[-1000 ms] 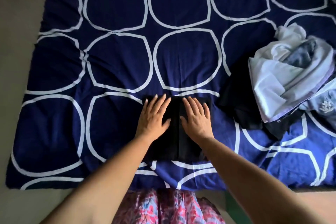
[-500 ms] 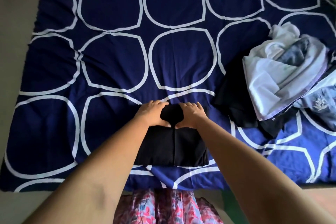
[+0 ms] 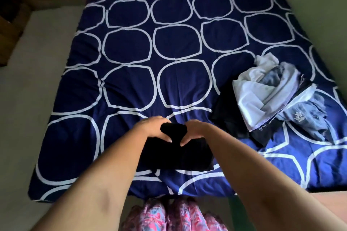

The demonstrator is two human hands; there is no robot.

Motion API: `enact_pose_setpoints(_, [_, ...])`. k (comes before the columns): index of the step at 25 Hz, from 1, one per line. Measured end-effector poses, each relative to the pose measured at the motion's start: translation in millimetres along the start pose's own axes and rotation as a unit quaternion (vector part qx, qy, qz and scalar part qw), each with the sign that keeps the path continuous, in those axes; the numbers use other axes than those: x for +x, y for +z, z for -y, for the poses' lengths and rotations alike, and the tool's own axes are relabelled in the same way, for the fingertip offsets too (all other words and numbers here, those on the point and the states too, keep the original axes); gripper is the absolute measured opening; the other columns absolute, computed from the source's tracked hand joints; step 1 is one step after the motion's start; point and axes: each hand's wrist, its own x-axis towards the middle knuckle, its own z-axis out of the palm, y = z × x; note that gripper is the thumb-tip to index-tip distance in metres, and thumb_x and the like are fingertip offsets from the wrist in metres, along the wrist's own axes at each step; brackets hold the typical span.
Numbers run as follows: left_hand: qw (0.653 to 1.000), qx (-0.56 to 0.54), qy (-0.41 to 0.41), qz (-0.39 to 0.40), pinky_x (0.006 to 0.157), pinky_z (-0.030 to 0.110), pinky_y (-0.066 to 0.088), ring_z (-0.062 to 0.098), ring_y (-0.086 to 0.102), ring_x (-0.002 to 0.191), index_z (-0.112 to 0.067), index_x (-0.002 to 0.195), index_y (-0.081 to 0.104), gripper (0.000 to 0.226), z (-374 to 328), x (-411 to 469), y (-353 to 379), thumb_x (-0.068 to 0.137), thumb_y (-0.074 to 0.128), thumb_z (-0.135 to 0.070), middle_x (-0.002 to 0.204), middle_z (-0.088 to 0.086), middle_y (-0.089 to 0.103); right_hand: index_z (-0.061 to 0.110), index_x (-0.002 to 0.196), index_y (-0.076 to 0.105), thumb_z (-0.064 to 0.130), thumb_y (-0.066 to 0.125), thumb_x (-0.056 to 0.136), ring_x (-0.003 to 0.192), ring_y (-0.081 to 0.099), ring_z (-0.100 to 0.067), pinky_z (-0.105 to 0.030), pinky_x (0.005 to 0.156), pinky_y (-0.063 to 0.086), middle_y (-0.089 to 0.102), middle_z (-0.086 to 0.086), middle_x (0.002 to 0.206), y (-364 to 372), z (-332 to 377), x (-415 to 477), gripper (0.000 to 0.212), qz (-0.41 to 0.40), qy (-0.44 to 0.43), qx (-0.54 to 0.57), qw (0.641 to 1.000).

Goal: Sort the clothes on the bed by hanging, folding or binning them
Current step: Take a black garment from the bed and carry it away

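Observation:
A folded black garment (image 3: 180,155) lies near the foot of the bed (image 3: 131,73), which is covered by a navy sheet with white rings. My left hand (image 3: 153,127) grips the garment's far edge on the left, fingers curled over it. My right hand (image 3: 195,130) grips the same far edge on the right. Both thumbs lie on top of the black cloth, almost meeting. A pile of unsorted clothes (image 3: 266,97) sits on the right side of the bed: white and pale blue pieces on top of a black one (image 3: 229,116).
Pale floor (image 3: 28,99) runs along the bed's left side, with dark wooden furniture (image 3: 11,5) at the far left corner. A greenish wall (image 3: 323,5) borders the right. My pink patterned clothing (image 3: 174,215) shows below the bed's foot.
My hands went from lying flat on the black garment to curling round its far edge. The view has tilted up, showing more of the bed.

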Motion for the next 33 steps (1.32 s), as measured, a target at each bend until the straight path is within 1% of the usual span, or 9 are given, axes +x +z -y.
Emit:
enact_pose_setpoints(2, [0.999, 0.008, -0.005, -0.040, 0.104, 0.039, 0.041, 0.015, 0.049, 0.124, -0.037, 0.133, 0.047, 0.087, -6, -28, -38, 0.057, 0.076, -0.066, 0.131, -0.009, 0.050, 0.009, 0.118, 0.059, 0.045, 0.083, 0.064, 0.105, 0.060, -0.028, -0.030, 0.083, 0.046, 0.064, -0.010, 0.116, -32, 9, -31, 0.069, -0.043, -0.009, -0.038, 0.998])
enact_pose_setpoints(5, [0.994, -0.008, -0.008, -0.112, 0.102, 0.032, 0.040, 0.014, 0.050, 0.120, -0.032, 0.133, 0.050, 0.075, -15, -77, -87, 0.067, 0.080, -0.050, 0.128, -0.008, 0.051, 0.020, 0.122, 0.055, 0.047, 0.082, 0.063, 0.111, 0.059, -0.026, -0.036, 0.084, 0.049, 0.061, -0.004, 0.120, -72, 22, -80, 0.070, -0.122, -0.007, -0.132, 0.984])
enact_pose_setpoints(9, [0.982, -0.007, -0.008, -0.187, 0.103, 0.024, 0.038, 0.013, 0.051, 0.120, -0.023, 0.136, 0.049, 0.076, -28, -148, -152, 0.070, 0.082, -0.041, 0.132, -0.003, 0.052, 0.025, 0.123, 0.055, 0.044, 0.079, 0.067, 0.116, 0.058, -0.022, -0.035, 0.089, 0.046, 0.063, 0.000, 0.122, -124, 40, -151, 0.063, -0.266, -0.008, -0.271, 0.925])
enact_pose_setpoints(12, [0.966, 0.018, -0.022, -0.257, 0.102, 0.029, 0.041, 0.012, 0.053, 0.114, -0.026, 0.134, 0.051, 0.076, -37, -207, -195, 0.068, 0.082, -0.047, 0.130, -0.003, 0.055, 0.023, 0.123, 0.055, 0.046, 0.077, 0.069, 0.116, 0.058, -0.023, -0.037, 0.094, 0.042, 0.062, -0.002, 0.122, -164, 64, -205, 0.063, -0.332, -0.014, -0.305, 0.893])
enact_pose_setpoints(15, [0.948, 0.027, -0.028, -0.315, 0.099, 0.030, 0.043, 0.014, 0.055, 0.112, -0.025, 0.133, 0.053, 0.074, -43, -255, -216, 0.068, 0.083, -0.045, 0.126, -0.002, 0.056, 0.022, 0.117, 0.057, 0.044, 0.070, 0.073, 0.113, 0.058, -0.024, -0.038, 0.094, 0.039, 0.063, -0.002, 0.117, -189, 90, -243, 0.051, -0.375, -0.039, -0.317, 0.870])
enact_pose_setpoints(23, [0.937, 0.064, -0.120, -0.322, 0.102, 0.030, 0.041, 0.017, 0.051, 0.121, -0.024, 0.137, 0.049, 0.078, -10, -365, -200, 0.069, 0.080, -0.050, 0.133, -0.002, 0.054, 0.021, 0.119, 0.056, 0.049, 0.064, 0.075, 0.114, 0.056, -0.024, -0.040, 0.100, 0.034, 0.061, -0.003, 0.120, -191, 183, -291, 0.053, -0.377, -0.118, -0.361, 0.845])
enact_pose_setpoints(26, [0.926, 0.055, -0.173, -0.331, 0.102, 0.034, 0.043, 0.019, 0.051, 0.122, -0.022, 0.139, 0.046, 0.082, 16, -409, -180, 0.070, 0.077, -0.054, 0.136, 0.001, 0.051, 0.023, 0.118, 0.057, 0.048, 0.065, 0.074, 0.111, 0.057, -0.023, -0.038, 0.095, 0.035, 0.062, -0.002, 0.118, -184, 228, -300, 0.051, -0.381, -0.149, -0.382, 0.828])
enact_pose_setpoints(29, [0.913, 0.038, -0.210, -0.347, 0.098, 0.031, 0.043, 0.020, 0.050, 0.123, -0.021, 0.139, 0.045, 0.080, 40, -452, -154, 0.073, 0.076, -0.052, 0.136, 0.002, 0.051, 0.024, 0.116, 0.058, 0.044, 0.067, 0.074, 0.111, 0.057, -0.023, -0.036, 0.091, 0.037, 0.063, -0.001, 0.117, -170, 277, -308, 0.047, -0.409, -0.192, -0.400, 0.798])
enact_pose_setpoints(33, [0.898, 0.022, -0.240, -0.368, 0.093, 0.031, 0.044, 0.019, 0.052, 0.121, -0.023, 0.138, 0.046, 0.076, 73, -512, -113, 0.074, 0.075, -0.051, 0.136, -0.001, 0.051, 0.026, 0.117, 0.059, 0.036, 0.068, 0.076, 0.114, 0.056, -0.022, -0.034, 0.092, 0.041, 0.060, 0.001, 0.119, -134, 340, -313, 0.043, -0.494, -0.240, -0.386, 0.741])
